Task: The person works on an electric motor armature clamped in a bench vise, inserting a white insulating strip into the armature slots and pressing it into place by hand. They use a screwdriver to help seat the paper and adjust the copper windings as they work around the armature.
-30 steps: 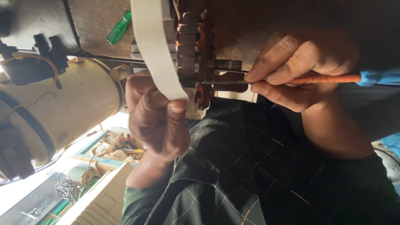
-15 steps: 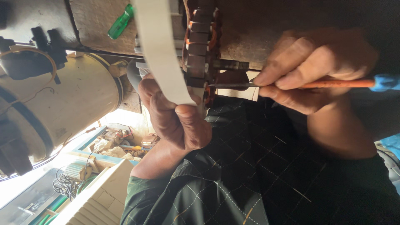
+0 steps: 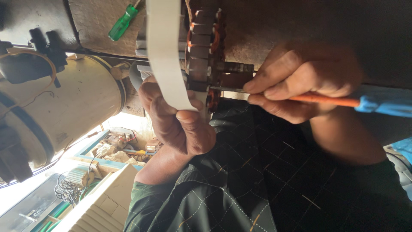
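My left hand (image 3: 180, 126) grips the lower side of a slotted metal rotor (image 3: 204, 51) with copper windings, and its thumb pins the end of a wide white paper strip (image 3: 165, 47) that curves down over the rotor. My right hand (image 3: 304, 79) pinches a thin tool with an orange shaft (image 3: 326, 99) and a blue handle (image 3: 386, 104). The tool's metal tip lies against the rotor next to its short shaft (image 3: 234, 67).
A green-handled screwdriver (image 3: 122, 23) lies on the rough surface above. A large cream cylinder housing (image 3: 73, 103) with a black fitting (image 3: 25, 64) fills the left. Below left are a cluttered blue-edged tray (image 3: 120, 148) and a cream slatted casing (image 3: 103, 206). Dark green checked cloth (image 3: 257, 184) covers the bottom.
My left hand has shifted its hold, and the thumb now presses the strip's end against the rotor. My right hand has kept the tool tip at the rotor with only small shifts.
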